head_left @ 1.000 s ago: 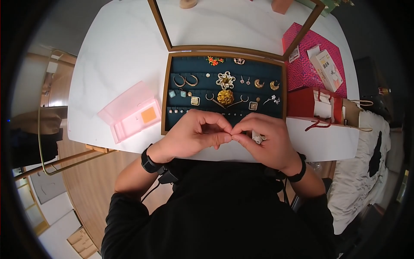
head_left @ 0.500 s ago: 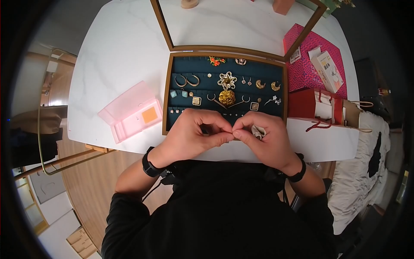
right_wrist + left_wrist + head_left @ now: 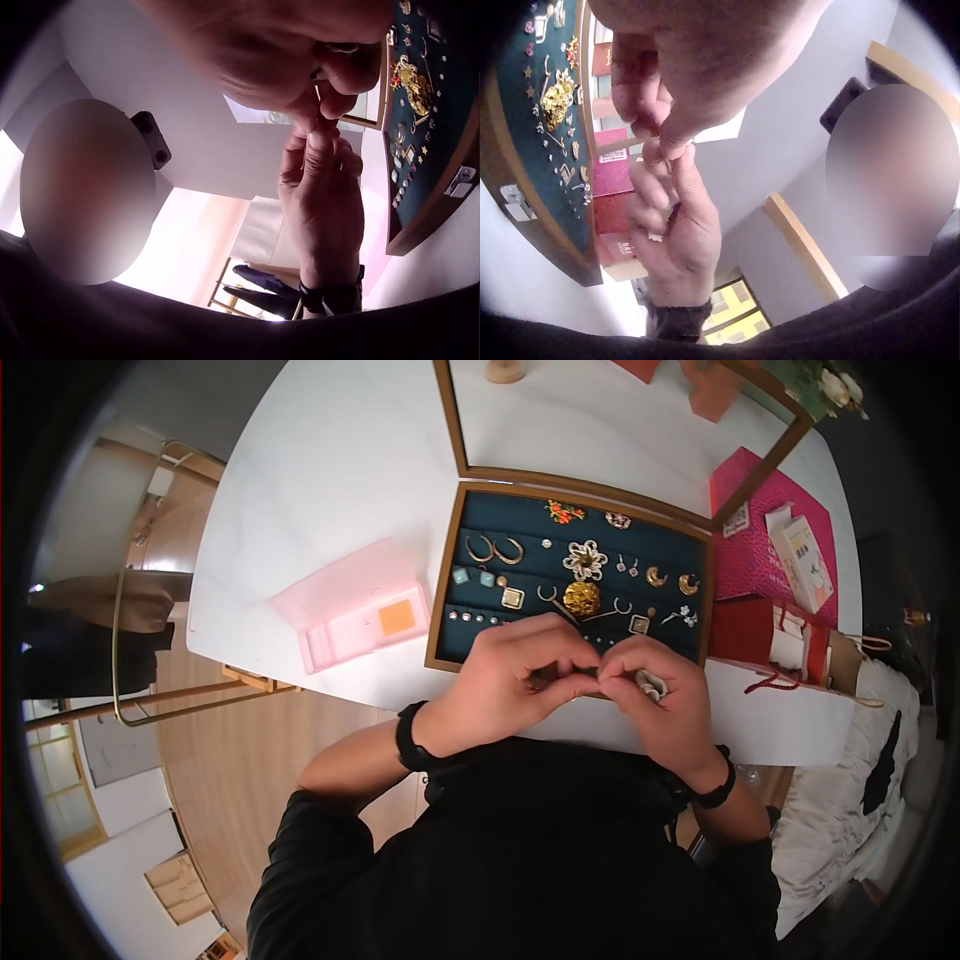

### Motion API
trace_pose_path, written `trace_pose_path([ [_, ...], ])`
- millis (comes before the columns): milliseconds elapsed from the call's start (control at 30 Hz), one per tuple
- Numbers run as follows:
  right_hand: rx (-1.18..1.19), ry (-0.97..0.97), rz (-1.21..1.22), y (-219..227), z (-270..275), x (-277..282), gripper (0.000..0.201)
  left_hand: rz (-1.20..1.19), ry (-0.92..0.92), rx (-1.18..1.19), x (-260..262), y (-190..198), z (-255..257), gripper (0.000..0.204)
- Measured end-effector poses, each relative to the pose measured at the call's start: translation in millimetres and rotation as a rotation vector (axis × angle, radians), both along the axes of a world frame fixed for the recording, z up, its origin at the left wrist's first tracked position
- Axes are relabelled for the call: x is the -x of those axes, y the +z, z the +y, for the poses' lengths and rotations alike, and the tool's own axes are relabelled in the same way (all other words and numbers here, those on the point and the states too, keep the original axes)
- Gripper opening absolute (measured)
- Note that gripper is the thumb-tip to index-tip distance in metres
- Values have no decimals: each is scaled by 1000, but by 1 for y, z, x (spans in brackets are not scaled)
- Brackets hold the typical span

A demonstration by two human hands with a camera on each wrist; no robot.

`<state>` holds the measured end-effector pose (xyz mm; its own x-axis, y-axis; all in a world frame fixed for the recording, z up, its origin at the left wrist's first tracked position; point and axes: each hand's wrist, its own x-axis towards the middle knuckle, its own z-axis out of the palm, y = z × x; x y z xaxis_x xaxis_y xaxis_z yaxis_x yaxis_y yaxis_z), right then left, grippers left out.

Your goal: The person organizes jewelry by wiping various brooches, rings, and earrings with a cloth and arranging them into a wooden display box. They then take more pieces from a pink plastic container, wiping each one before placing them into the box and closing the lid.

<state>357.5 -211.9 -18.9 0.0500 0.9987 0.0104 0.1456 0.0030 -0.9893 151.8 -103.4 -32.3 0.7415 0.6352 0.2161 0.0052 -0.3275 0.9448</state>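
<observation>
Both hands meet fingertip to fingertip just in front of the jewelry case. In the head view the left hand pinches something too small to make out, its thumb and index finger curled together. The right hand pinches at the same spot, and a whitish item is held in its curled fingers. Behind the hands, rows of earrings and brooches, among them a gold brooch and a silver flower brooch, lie on the dark green lining. The fingers hide the front row in part.
A pink box stands open to the left. The case's glass lid frame is raised behind it. To the right are a patterned magenta box, a small white carton and a red bag.
The head view has turned, so the case, the pink box and both hands appear farther right. The hands remain joined at the fingertips.
</observation>
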Motion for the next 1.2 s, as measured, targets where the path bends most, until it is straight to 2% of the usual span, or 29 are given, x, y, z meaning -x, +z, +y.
trace_pose_path([
  [33, 41, -12, 48, 0, -1, 1, 4, 5, 8, -4, 0, -2, 1, 20],
  [100, 55, -23, 52, 0, -1, 1, 6, -163, 31, -398, -4, -6, 3, 25],
  [167, 97, -6, 112, 0, -4, -2, 10, -195, 33, -385, -9, -6, 1, 28],
  [233, 98, -27, 94, -2, -6, -1, 12, -202, 29, -514, -3, -6, 2, 26],
  [400, 175, -76, 162, 4, -5, 4, 16, -234, 14, -510, -5, -6, 5, 26],
  [567, 79, -81, 160, 3, -5, 6, 19, -208, 9, -480, -5, -6, 5, 25],
  [933, 44, -159, 180, -7, -11, 7, 20, -125, -54, -432, -4, 0, 4, 19],
  [1033, 90, -158, 206, -5, -13, 3, 19, -96, -74, -302, -3, 4, 3, 14],
  [1100, 134, -158, 220, -4, -14, -1, 17, 37, -74, 182, -1, 6, 5, 8],
  [1133, 54, -179, 84, -4, -14, -3, 17, 36, -56, 480, -1, 6, 5, 8],
  [1167, -28, -200, -53, -5, -13, -5, 16, 35, -56, 479, 0, 8, 8, 8],
  [1200, -28, -200, -54, -4, -12, -6, 16, 20, -64, 654, 0, 8, 12, 8],
])
